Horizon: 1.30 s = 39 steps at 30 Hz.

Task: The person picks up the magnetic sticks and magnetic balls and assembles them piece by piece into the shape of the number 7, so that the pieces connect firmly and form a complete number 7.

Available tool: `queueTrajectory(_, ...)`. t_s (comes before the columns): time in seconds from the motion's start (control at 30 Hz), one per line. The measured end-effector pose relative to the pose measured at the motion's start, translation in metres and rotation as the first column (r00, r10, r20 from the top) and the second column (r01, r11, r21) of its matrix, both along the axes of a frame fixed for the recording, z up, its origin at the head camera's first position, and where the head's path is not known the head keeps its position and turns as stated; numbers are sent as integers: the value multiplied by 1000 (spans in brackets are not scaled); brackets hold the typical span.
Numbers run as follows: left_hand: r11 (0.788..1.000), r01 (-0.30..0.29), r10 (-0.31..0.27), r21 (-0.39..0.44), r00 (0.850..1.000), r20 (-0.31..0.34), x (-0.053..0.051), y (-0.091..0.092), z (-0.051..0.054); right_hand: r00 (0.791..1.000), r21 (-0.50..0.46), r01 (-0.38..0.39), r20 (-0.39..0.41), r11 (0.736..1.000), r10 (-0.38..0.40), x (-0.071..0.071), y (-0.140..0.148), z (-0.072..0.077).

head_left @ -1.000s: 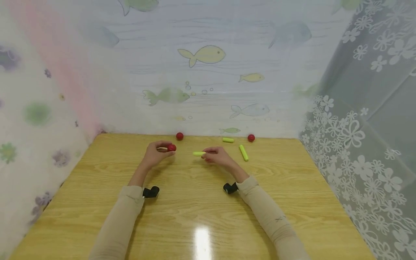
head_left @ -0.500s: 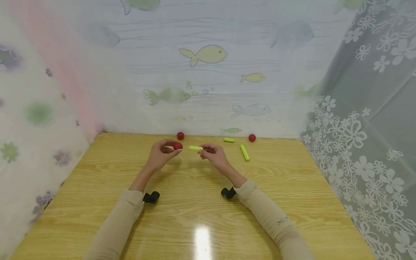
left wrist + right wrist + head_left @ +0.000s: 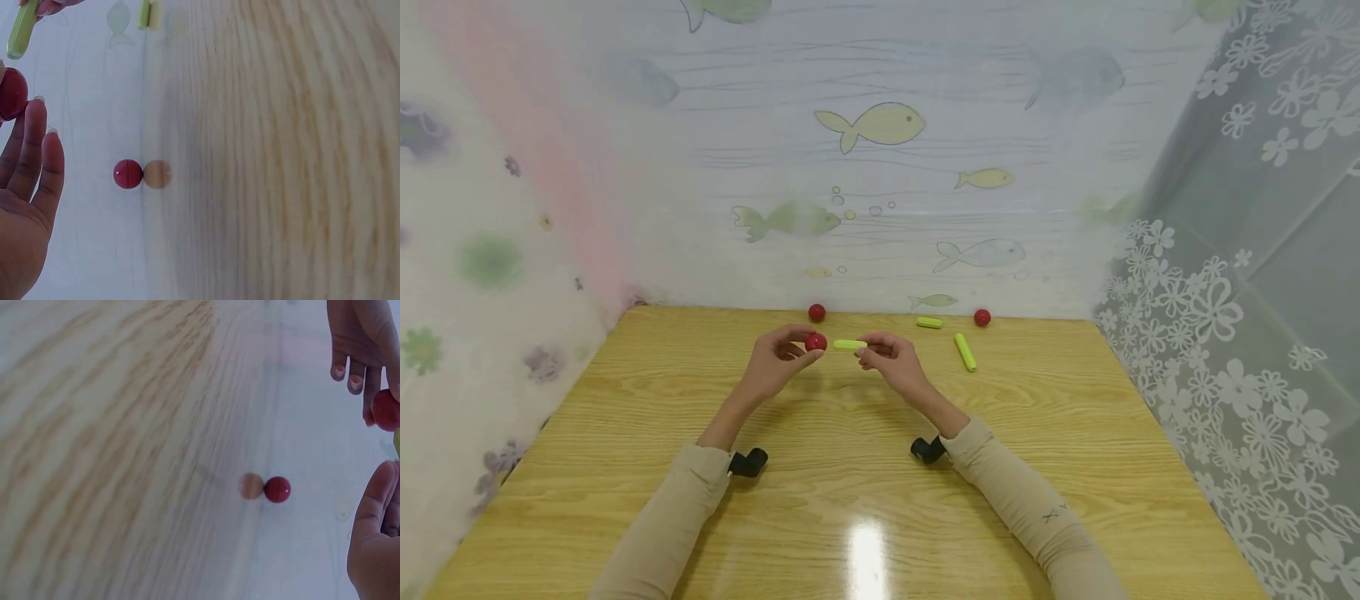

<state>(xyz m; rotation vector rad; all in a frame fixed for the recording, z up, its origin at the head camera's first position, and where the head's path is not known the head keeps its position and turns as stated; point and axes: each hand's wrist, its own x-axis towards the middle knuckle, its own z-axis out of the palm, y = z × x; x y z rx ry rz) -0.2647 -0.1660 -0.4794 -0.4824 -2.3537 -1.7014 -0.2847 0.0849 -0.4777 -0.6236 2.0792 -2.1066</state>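
Note:
Above the table, my left hand (image 3: 772, 364) pinches a red ball (image 3: 816, 342) between thumb and fingers. Facing it, my right hand (image 3: 895, 362) pinches one end of a short yellow-green stick (image 3: 849, 345), whose free end points left at the ball. A narrow gap parts stick and ball. In the left wrist view the stick (image 3: 22, 31) shows a small hole in its end, apart from the held ball (image 3: 12, 94). The right wrist view has the held ball (image 3: 387, 410) at its right edge, with the stick mostly cut off.
A second red ball (image 3: 817, 312) lies at the table's back edge behind my left hand, another red ball (image 3: 982, 317) farther right. Two more yellow-green sticks, one short stick (image 3: 928, 322) and one longer stick (image 3: 965, 352), lie right of centre. A fish-patterned curtain (image 3: 880, 183) hangs behind the wooden table (image 3: 835, 483).
My left hand has carried the ball to the right, while my right hand has brought the stick slightly left and up. The gap between ball and stick has narrowed.

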Motion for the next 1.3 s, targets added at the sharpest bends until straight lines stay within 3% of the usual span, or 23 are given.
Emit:
queueTrajectory(0.37, 1000, 20, -20, 22, 1000, 10, 4, 2, -7, 1000, 4, -25, 13, 1000, 24, 3, 2, -4)
queueTrajectory(0.97, 999, 29, -29, 35, 1000, 0, 9, 10, -6, 1000, 24, -30, 0, 999, 30, 3, 2, -6)
queueTrajectory(1.13, 999, 19, -20, 27, 1000, 22, 11, 12, -4, 1000, 31, -30, 8, 999, 30, 4, 3, -5)
queueTrajectory(1.23, 1000, 19, -19, 8, 999, 30, 19, 16, 7, 999, 31, -36, 12, 999, 36, 5, 3, -4)
queueTrajectory(1.3, 1000, 22, -22, 5, 999, 28, 19, 16, 7, 999, 32, -41, 11, 999, 40, 4, 4, -5)
